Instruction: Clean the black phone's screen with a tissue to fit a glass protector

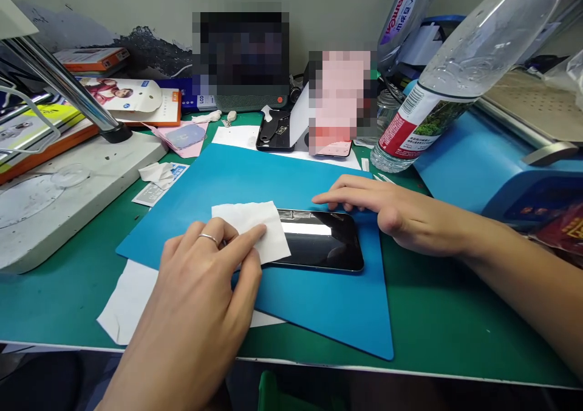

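A smartphone (325,244) with a glossy black screen lies flat on the blue mat (273,174), reflecting a bright white strip. Over its left part lies a white wipe (250,213). My left hand (204,283), a ring on one finger, has its fingers bent on the wipe with the index fingertip pressing it down; the phone's left end is hidden beneath. At the phone's upper right edge, my right hand (378,204) hovers with fingers stretched out and nothing in them.
A clear bottle (419,119) leans at the right, beside a blue machine (483,168). Another phone (276,132) and a blurred screen (243,59) are at the back. The lamp base (54,210) occupies the left; white paper (130,305) sticks out under the mat.
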Demonstrator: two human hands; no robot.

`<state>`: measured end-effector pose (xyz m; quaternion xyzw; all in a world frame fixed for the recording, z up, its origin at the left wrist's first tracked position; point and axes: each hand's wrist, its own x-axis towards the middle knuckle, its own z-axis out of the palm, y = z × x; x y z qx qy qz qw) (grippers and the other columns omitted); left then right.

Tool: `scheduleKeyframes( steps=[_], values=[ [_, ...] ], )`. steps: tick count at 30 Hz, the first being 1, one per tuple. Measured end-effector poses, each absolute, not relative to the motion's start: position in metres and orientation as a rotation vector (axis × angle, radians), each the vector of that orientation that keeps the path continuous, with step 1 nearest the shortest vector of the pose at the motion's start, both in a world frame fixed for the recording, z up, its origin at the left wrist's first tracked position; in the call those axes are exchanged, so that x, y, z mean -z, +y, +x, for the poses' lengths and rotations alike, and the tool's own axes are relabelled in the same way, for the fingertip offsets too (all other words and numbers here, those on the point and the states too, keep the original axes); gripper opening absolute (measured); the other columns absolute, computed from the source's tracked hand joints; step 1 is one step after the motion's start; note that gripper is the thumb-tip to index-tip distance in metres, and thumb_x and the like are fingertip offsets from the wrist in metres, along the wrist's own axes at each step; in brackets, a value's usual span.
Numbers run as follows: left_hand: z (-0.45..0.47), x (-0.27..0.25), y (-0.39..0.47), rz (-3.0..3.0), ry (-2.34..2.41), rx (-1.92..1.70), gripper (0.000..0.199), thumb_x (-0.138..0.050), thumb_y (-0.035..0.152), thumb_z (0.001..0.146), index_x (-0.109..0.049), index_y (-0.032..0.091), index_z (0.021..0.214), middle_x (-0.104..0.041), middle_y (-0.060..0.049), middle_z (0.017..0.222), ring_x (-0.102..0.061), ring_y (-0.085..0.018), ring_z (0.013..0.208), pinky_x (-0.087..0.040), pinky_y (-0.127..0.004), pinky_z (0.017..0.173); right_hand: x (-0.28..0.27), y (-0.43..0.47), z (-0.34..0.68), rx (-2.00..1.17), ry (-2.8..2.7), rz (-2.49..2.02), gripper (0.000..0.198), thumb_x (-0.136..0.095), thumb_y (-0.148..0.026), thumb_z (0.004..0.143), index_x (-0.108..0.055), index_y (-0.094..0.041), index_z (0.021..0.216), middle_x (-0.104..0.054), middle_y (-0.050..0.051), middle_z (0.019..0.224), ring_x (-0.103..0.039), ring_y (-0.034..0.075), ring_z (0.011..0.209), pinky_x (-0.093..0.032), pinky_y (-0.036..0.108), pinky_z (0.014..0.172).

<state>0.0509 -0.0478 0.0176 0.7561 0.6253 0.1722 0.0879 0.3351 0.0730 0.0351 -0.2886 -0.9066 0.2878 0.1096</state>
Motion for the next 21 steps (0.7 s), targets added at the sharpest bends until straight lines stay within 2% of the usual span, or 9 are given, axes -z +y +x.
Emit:
scheduleKeyframes(
  steps=[5,9,13,16,21],
  values=[
    [0.043,-0.019,-0.05,2.219,1.854,-0.509,0.043,-0.039,0.037,0.109,-0.074,0.034,0.134,-0.067,-0.006,0.106,-0.06,-0.031,0.097,-0.038,-0.048,0.081,-0.035,0.074,0.335,-0.874,-2.652,-0.868,0.109,-0.011,-0.093,0.089,-0.068,-0.019,0.144,-0.067,0.015,0.124,-0.064,0.032,0.106,-0.048,0.048,0.099],
    [0.037,-0.019,-0.05,2.235,1.881,-0.509,0.042,-0.04,0.039,0.109,-0.075,0.035,0.133,-0.068,-0.007,0.103,-0.061,-0.031,0.096,-0.039,-0.053,0.085,-0.035,0.074,0.335,-0.868,-2.659,-0.865,0.107,-0.011,-0.092,0.09,-0.069,-0.019,0.144,-0.067,0.015,0.124,-0.063,0.032,0.106,-0.048,0.047,0.1],
    [0.039,-0.019,-0.047,2.258,1.914,-0.507,0.042,-0.041,0.039,0.109,-0.075,0.032,0.133,-0.069,-0.009,0.111,-0.061,-0.032,0.096,-0.04,-0.056,0.086,-0.035,0.073,0.335,-0.882,-2.654,-0.861,0.108,-0.012,-0.092,0.091,-0.068,-0.017,0.144,-0.067,0.016,0.123,-0.063,0.032,0.106,-0.047,0.047,0.099],
    [0.044,-0.017,-0.043,2.291,1.911,-0.544,0.042,-0.04,0.037,0.11,-0.074,0.03,0.133,-0.069,-0.01,0.128,-0.06,-0.035,0.108,-0.043,-0.058,0.089,-0.034,0.073,0.335,-0.894,-2.651,-0.862,0.109,-0.013,-0.092,0.091,-0.067,-0.016,0.145,-0.066,0.016,0.123,-0.063,0.032,0.105,-0.047,0.047,0.099],
    [0.05,-0.014,-0.04,2.34,1.872,-0.575,0.04,-0.04,0.031,0.112,-0.071,0.026,0.137,-0.07,-0.004,0.143,-0.055,-0.035,0.131,-0.042,-0.058,0.107,-0.034,0.074,0.335,-0.894,-2.656,-0.857,0.11,-0.012,-0.092,0.091,-0.067,-0.014,0.145,-0.066,0.016,0.121,-0.063,0.031,0.104,-0.047,0.046,0.097]
  ],
)
